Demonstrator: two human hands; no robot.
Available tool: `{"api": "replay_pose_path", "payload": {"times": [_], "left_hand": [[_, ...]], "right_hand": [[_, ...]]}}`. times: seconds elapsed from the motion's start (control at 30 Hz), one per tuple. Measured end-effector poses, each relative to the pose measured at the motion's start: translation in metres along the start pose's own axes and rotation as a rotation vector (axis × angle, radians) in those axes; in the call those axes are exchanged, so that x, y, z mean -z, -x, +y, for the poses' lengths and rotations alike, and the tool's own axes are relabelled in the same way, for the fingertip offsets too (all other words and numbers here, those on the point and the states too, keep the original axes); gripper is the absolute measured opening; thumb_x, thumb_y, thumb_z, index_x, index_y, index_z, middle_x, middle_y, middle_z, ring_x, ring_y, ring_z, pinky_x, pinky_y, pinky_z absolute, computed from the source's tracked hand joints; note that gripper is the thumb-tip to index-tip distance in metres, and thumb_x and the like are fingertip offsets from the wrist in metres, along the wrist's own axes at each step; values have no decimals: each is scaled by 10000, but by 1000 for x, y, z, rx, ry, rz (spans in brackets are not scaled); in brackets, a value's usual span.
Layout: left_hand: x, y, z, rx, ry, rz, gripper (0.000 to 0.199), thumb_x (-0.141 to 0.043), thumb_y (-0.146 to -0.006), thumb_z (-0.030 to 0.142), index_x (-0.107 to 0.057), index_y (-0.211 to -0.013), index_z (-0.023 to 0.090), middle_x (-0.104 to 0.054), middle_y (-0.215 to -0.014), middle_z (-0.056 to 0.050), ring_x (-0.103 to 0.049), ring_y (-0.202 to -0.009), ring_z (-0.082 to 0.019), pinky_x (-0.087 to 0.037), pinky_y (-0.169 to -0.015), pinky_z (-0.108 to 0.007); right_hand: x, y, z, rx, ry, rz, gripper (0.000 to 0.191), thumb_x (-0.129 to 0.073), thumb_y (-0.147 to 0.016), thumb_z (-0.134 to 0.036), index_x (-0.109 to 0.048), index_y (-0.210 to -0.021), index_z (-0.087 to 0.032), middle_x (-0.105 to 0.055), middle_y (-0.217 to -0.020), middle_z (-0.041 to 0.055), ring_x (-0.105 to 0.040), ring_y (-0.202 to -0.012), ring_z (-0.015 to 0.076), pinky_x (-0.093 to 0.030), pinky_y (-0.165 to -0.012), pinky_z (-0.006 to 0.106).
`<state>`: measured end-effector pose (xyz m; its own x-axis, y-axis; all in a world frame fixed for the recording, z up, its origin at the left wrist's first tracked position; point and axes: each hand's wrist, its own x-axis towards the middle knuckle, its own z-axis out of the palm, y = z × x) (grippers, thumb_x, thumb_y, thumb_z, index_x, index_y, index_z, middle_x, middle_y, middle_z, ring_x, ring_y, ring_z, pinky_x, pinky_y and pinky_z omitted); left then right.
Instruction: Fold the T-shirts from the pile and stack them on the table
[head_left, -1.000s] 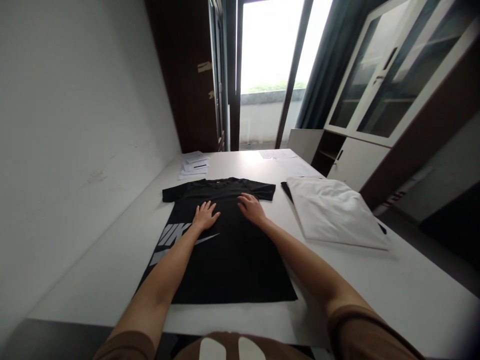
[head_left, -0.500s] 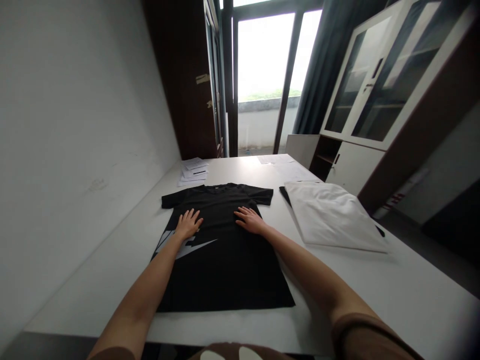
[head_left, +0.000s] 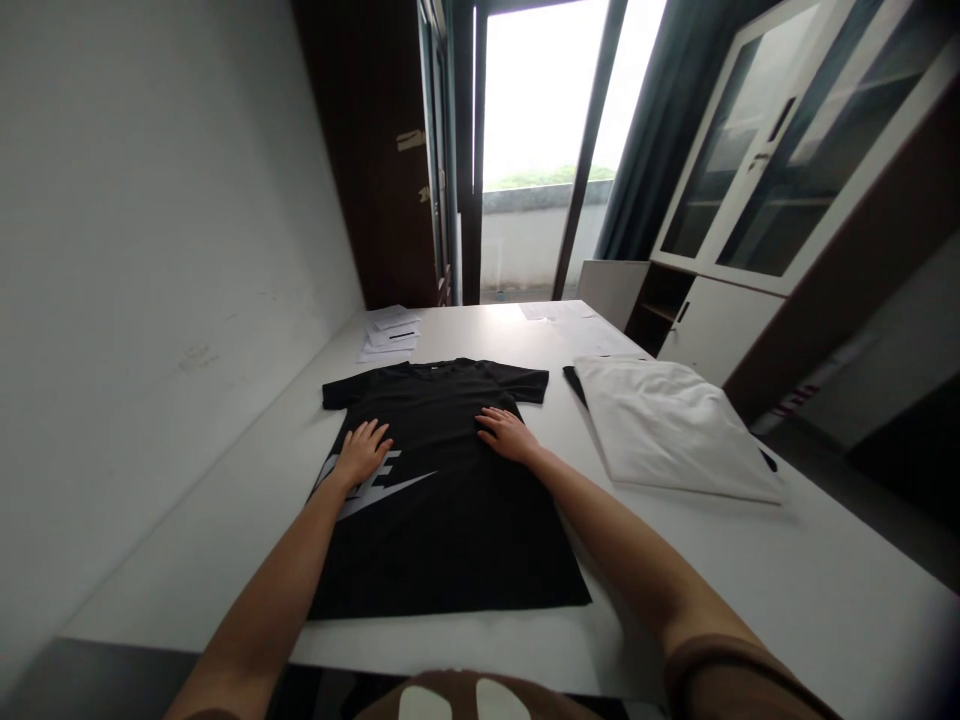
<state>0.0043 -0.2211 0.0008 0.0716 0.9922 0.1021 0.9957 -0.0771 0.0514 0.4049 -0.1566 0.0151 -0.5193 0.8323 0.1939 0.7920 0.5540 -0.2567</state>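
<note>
A black short-sleeved T-shirt (head_left: pixel 450 540) lies spread flat on the white table, collar at the far side and hem toward me. A grey printed logo shows on its left part, partly covered by my left hand (head_left: pixel 363 453). That hand rests on the shirt's left side with its fingers spread, holding nothing. My right hand (head_left: pixel 508 434) lies on the cloth near the right edge below the sleeve, fingers stretched out and nothing gripped.
Folded white cloth (head_left: pixel 667 425) lies on the table (head_left: pixel 750 560) at the right, with something black beneath it. Papers with a dark pen (head_left: pixel 390 335) sit at the far left corner; more sheets (head_left: pixel 559 312) lie at the far edge. A wall (head_left: pixel 187 300) borders the left side.
My left hand has slid a little to the left across the shirt, uncovering more of the logo. My right hand has shifted slightly to the right. The shirt still lies flat.
</note>
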Motion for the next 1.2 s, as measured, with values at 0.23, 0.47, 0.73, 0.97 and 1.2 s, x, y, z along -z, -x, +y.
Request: {"api": "replay_pose_path", "payload": {"times": [0.23, 0.47, 0.73, 0.97, 1.2], "left_hand": [[-5, -10, -9, -2, 90, 65, 572, -308, -1081, 517, -458, -1561, 245, -394, -1650, -82, -326, -1534, -274, -279, -1238, -490], [-8, -8, -12, -47, 33, 77, 572, -399, -1050, 527, -510, -1525, 228, -414, -1635, -100, -324, -1530, -313, -265, -1236, -517], [-6, -7, -12, -29, 60, 18, 597, -401, -1043, 539, -470, -1556, 243, -366, -1661, -106, -297, -1544, -326, -234, -1240, -553], [-3, -6, -10, -22, 70, 8, 586, -415, -1040, 520, -483, -1547, 235, -373, -1658, -100, -302, -1543, -318, -226, -1249, -547], [-4, -6, -10, -34, 70, 23, 579, -414, -1041, 510, -491, -1541, 228, -378, -1655, -103, -315, -1536, -317, -238, -1245, -545]], "right_hand": [[3, 2, -1, -14, 1, -17, 499, -503, -1034, -456, -555, -1501, -287, -457, -1605, 52, -370, -1513, 262, -274, -1253, 458], [-1, 2, -2, -47, 87, 10, 630, -403, -1050, -586, -411, -1602, -282, -255, -1703, 62, -162, -1590, 291, -163, -1276, 503], [-7, 0, 3, -117, 59, -96, 660, -366, -1042, -636, -403, -1605, -293, -261, -1703, 55, -198, -1581, 291, -163, -1271, 486], [-7, -1, 2, -125, 43, -91, 650, -373, -1042, -635, -427, -1592, -292, -284, -1696, 58, -200, -1580, 287, -154, -1270, 480], [-8, -1, 4, -122, 46, -79, 642, -389, -1041, -623, -435, -1587, -288, -293, -1692, 64, -213, -1576, 288, -162, -1267, 481]]}}
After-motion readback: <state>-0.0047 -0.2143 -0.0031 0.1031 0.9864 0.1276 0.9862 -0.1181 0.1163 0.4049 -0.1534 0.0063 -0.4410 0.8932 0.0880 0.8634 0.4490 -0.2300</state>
